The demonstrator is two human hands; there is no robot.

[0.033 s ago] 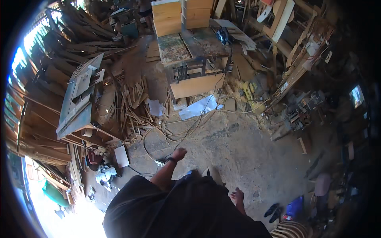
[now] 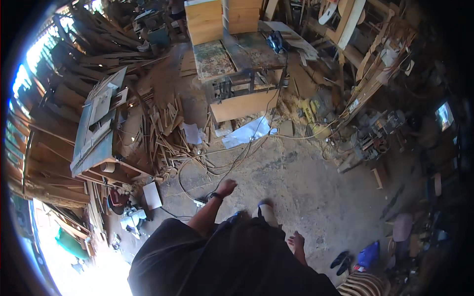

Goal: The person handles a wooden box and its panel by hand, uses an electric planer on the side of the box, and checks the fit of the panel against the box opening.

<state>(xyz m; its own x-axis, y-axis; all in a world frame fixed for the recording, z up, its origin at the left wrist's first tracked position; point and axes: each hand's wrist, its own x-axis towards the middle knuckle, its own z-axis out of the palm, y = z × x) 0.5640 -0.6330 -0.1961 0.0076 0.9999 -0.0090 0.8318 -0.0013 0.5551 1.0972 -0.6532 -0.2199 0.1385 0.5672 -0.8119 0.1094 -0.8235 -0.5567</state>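
My left hand (image 2: 227,188) hangs out ahead of my body above the concrete floor, a dark band on its wrist. Its fingers are curled in, and no object shows in them. My right hand (image 2: 296,241) is lower, at my right side, with its fingers loosely bent and apart, holding nothing. Neither hand touches anything. Nearest the left hand, a white power strip (image 2: 199,203) lies on the floor beside dark cables. One of my feet (image 2: 265,203) is stepping forward below the hands.
A worktable (image 2: 213,59) with wooden boxes and a dark power tool (image 2: 276,42) stands ahead. A looped hose (image 2: 180,180) crosses the floor. Scrap wood (image 2: 165,121) and a bench (image 2: 96,128) are left; a machine (image 2: 377,138), black shoes (image 2: 340,263) and a blue bag (image 2: 368,254) are right.
My right foot has come forward into view. My left hand has shifted slightly right, and my right hand has risen a little.
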